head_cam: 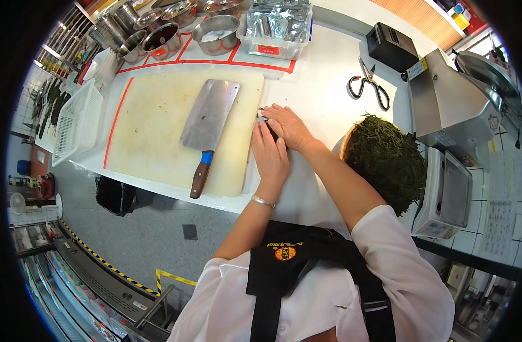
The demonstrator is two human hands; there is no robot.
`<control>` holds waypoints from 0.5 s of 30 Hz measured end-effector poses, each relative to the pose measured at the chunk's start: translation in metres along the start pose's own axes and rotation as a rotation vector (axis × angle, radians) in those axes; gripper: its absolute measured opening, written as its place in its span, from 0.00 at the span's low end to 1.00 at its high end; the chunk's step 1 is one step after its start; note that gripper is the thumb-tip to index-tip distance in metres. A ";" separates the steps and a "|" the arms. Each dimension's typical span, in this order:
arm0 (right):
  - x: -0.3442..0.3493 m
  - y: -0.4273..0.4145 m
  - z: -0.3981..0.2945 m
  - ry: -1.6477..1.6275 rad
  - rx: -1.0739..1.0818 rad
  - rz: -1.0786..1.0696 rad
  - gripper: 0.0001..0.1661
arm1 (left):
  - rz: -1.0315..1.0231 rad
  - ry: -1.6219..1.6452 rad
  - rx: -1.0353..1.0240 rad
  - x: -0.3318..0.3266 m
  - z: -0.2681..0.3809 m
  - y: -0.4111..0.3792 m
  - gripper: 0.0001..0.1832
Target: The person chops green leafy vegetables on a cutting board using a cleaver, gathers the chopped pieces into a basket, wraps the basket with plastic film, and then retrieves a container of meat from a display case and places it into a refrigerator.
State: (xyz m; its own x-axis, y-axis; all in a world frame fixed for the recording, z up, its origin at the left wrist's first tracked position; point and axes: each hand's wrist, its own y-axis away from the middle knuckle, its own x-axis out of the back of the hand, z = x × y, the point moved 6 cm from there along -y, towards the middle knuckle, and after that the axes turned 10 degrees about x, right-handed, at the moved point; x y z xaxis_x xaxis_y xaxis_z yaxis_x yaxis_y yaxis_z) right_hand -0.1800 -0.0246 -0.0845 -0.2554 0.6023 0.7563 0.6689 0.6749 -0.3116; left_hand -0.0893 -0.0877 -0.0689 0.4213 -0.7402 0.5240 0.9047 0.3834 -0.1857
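My left hand and my right hand meet on the white worktop, just off the right edge of a cutting board. Between them they cup a small clump of dark green shreds, mostly hidden under the fingers. A few loose bits lie by the fingertips. To the left, a cleaver rests on the board, its wooden handle with a blue band pointing towards me. Right of my forearm stands a round container heaped with dark green shredded kelp or similar leaves.
Black-handled scissors lie at the back right, near a black box-shaped device and a steel machine. A scale stands at the right. Steel pots, a clear bin of silvery packets and a white basket line the back and left.
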 end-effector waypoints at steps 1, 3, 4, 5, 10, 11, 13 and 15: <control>0.000 -0.001 -0.007 0.000 0.030 0.011 0.21 | -0.003 0.054 0.040 -0.001 0.001 -0.009 0.30; 0.000 0.001 -0.024 -0.003 0.087 0.035 0.20 | 0.000 0.152 0.103 0.000 0.001 -0.016 0.30; -0.002 0.004 -0.028 -0.055 0.078 0.030 0.19 | 0.008 0.198 0.125 0.001 0.000 -0.016 0.30; -0.003 0.007 -0.033 -0.106 0.069 0.027 0.19 | 0.029 0.236 0.129 0.003 -0.001 -0.014 0.30; -0.005 0.028 -0.045 -0.292 -0.011 0.384 0.16 | 0.107 0.693 0.289 0.003 -0.019 -0.008 0.28; -0.008 0.032 -0.045 -0.395 -0.110 0.433 0.15 | 0.081 0.863 0.340 -0.002 -0.028 -0.007 0.27; -0.015 0.038 -0.045 -0.598 -0.298 0.532 0.14 | 0.021 1.108 0.439 -0.008 -0.031 -0.009 0.24; -0.023 0.047 -0.034 -0.988 -0.505 0.685 0.13 | -0.045 1.254 0.543 -0.012 -0.029 -0.007 0.22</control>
State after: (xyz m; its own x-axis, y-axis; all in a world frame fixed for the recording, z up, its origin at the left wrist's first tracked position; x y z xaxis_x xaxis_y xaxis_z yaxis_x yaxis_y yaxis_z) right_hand -0.1191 -0.0211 -0.0971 -0.0180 0.9608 -0.2766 0.9987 0.0043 -0.0498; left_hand -0.0983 -0.0975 -0.0978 0.4296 -0.6453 -0.6317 0.9029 0.2971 0.3105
